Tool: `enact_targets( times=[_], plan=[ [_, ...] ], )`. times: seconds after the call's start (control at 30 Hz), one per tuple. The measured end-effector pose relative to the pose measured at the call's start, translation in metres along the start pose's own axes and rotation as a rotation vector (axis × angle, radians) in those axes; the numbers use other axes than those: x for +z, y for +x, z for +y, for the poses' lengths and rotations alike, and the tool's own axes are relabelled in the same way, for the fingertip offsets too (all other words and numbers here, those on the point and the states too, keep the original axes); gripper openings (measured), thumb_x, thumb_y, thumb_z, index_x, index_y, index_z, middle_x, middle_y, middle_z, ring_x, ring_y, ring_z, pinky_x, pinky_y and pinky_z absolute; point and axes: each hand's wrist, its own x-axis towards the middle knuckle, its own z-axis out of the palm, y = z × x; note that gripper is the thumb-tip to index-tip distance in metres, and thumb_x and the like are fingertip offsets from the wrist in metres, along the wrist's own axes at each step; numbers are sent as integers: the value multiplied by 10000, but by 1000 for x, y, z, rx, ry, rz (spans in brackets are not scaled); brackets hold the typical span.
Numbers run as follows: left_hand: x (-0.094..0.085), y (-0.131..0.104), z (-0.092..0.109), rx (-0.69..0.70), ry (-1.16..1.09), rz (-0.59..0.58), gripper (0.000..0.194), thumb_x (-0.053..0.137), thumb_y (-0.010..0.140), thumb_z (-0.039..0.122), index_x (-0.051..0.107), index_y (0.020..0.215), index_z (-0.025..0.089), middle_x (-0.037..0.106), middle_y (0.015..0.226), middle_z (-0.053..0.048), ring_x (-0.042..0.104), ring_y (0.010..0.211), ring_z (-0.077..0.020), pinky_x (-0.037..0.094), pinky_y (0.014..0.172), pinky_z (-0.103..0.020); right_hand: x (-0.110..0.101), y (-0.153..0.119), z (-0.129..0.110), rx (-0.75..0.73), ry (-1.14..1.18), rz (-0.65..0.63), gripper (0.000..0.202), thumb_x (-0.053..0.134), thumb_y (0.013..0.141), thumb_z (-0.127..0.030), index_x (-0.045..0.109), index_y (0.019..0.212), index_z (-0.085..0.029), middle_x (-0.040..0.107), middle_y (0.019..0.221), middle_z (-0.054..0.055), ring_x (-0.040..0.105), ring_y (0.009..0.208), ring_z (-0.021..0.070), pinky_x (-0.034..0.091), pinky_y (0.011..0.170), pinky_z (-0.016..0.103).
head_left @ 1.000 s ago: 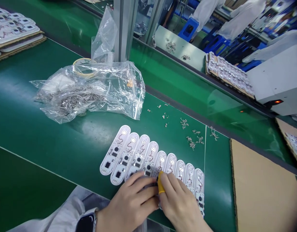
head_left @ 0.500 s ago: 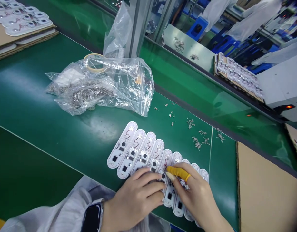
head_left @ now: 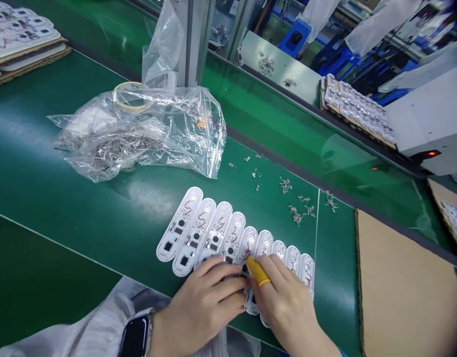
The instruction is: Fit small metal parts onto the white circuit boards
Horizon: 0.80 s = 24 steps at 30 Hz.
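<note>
Row of white casings [head_left: 233, 237] beneath and beyond both hands | left hand [head_left: 209, 297]: palm down, fingers outstretched across casings | right hand [head_left: 284, 297]: curled beside reddish wires [head_left: 249, 251], grip hidden | risk: yellow finger sleeve [head_left: 258, 271] snagging, straining wires

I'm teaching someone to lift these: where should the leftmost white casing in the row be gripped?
Probably by the outer long rim of the casing, coming from the left: it lies flat with that edge free, while its neighbour crowds the other. Thin wires show inside, so keep off the open face.
</note>
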Motion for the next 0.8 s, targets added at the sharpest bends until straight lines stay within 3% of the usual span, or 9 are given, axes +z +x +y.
enact_targets(
  times=[0.13,0.27,0.43,0.6,0.8],
  plan=[
    [0,0,0,11,5,-5,115,517,962,186,607,892,167,669,1058,41,554,1102,-134,298,1087,-322,-10,8,15,89,126,-56,301,381,954,-175,637,795,-156,644,727,73,596,580,156,469,464,258],
    [0,-1,1,-16,8,-18,73,557,936,187,611,887,187,673,1063,48,572,1087,-138,377,1042,-337,-15,42,60,288,302,-22,273,502,904,-373,684,910,-170,693,801,64,618,603,149,492,490,257],
    [2,-1,1,-22,1,8,72,573,927,201,615,868,200,681,1049,59,582,1069,-133,392,1031,-325,14,104,117,671,229,-55,255,596,753,-327,717,852,-125,637,580,20,534,471,134,413,476,272],
    [4,1,0,-30,-1,24,111,549,942,202,619,856,197,687,1032,59,585,1052,-130,389,1027,-314,37,135,130,691,228,-104,184,649,707,-303,699,736,-129,626,550,20,577,511,153,428,518,272],
    [4,0,-1,-10,7,20,126,542,949,198,615,847,188,679,1050,48,575,1072,-138,370,1033,-327,28,123,122,627,171,-118,169,559,723,-143,709,801,-148,703,738,65,638,662,199,468,655,314]
  ],
)
